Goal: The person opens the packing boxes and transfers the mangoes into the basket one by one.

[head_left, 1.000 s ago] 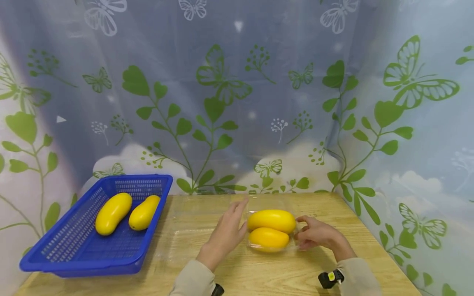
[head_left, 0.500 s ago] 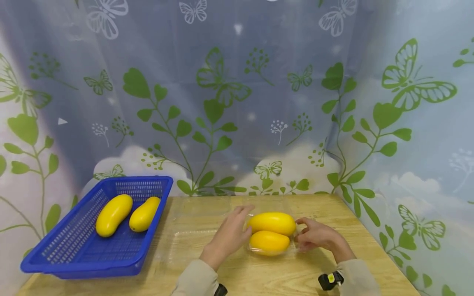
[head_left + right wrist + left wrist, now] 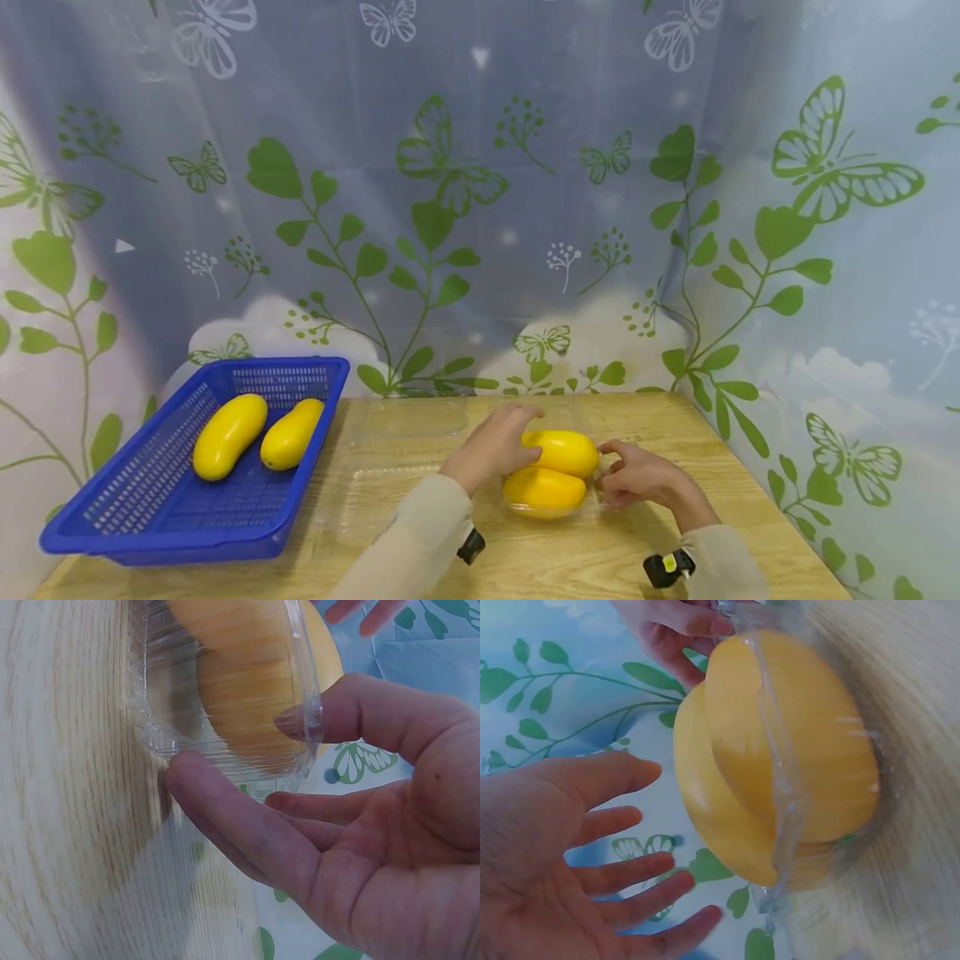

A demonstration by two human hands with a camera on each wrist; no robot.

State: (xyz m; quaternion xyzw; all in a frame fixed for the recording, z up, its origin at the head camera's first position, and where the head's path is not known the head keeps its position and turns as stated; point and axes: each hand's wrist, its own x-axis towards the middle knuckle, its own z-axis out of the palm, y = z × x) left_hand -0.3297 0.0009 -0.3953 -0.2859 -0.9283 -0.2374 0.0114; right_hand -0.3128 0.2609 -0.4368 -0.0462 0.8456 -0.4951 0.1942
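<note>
Two smooth, oblong yellow fruits (image 3: 561, 452) lie side by side in a clear plastic container (image 3: 247, 761) on the wooden table. My left hand (image 3: 491, 446) hovers over the left end of the far fruit and hides that part in the head view. In the left wrist view, the left hand (image 3: 577, 862) has its fingers spread and apart from the fruits. With the right hand (image 3: 641, 475) I hold the container's right end. The right wrist view shows its thumb (image 3: 352, 712) hooked over the rim and a finger against the outer wall.
A blue plastic basket (image 3: 187, 537) stands at the left, with two more yellow fruits (image 3: 231, 437) inside. Between basket and container lies more clear plastic packaging (image 3: 390, 479). A patterned curtain (image 3: 480, 250) rises along the table's back edge and right side.
My left hand has moved rightward from beside the container to over the far fruit. The right hand keeps its place at the container's right end.
</note>
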